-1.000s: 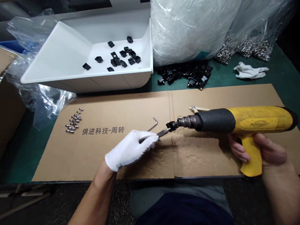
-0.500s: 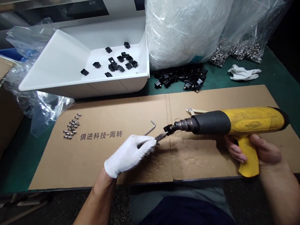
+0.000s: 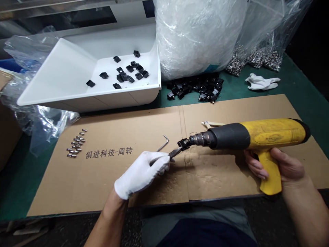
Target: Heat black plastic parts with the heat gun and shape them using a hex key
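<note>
My left hand [image 3: 144, 171], in a white glove, is closed around a pair of pliers [image 3: 175, 153]; most of the tool is hidden in the glove. The plier tips grip a small black block [image 3: 183, 144] above the cardboard. Bare and wrapped round the handle, my right hand [image 3: 285, 164] holds a yellow heat gun [image 3: 275, 133]. Its metal nozzle [image 3: 203, 139] points left, right up at the black block; whether they touch I cannot tell. A hex key [image 3: 163, 142] lies on the cardboard just beyond my left hand.
Several metal pins [image 3: 75, 145] lie on the cardboard sheet [image 3: 102, 185] at left. Behind stand a white bin [image 3: 113, 97] with black blocks, a pile of black parts [image 3: 195, 87] and a big plastic bag [image 3: 197, 37]. A white glove [image 3: 262, 82] and a pale-handled tool [image 3: 213, 123] lie at right.
The view has shifted slightly, so everything sits a little further left and mostly lower. Both hands keep their grips, with the nozzle still at the black block.
</note>
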The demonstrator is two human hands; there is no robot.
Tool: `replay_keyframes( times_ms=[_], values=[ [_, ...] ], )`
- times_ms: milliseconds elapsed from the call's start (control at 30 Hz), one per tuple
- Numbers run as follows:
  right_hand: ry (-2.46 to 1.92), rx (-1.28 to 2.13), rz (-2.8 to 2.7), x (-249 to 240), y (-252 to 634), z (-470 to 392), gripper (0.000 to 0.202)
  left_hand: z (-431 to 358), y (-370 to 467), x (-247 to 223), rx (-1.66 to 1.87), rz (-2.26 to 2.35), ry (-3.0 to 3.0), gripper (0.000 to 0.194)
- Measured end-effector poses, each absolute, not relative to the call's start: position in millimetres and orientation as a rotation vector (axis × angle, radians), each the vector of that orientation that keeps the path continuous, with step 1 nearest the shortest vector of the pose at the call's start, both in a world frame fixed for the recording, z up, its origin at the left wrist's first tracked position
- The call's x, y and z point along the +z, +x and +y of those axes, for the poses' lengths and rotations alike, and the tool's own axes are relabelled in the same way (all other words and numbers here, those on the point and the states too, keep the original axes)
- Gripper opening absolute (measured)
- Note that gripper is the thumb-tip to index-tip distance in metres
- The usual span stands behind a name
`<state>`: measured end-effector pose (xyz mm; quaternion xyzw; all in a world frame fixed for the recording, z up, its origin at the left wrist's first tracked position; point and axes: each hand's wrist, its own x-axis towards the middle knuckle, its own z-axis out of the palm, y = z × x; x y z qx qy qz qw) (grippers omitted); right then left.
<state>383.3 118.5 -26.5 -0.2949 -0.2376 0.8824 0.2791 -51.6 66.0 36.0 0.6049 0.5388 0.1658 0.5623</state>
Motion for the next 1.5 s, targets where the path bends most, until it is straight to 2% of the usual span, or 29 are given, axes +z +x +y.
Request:
replay_keyframes(
  times_ms=[1500],
  values=[
    [-0.769, 2.341, -0.629, -32, 386, 118, 0.051, 70, -36, 34, 0.463, 1.228, 1.356, 0.048]
  ],
)
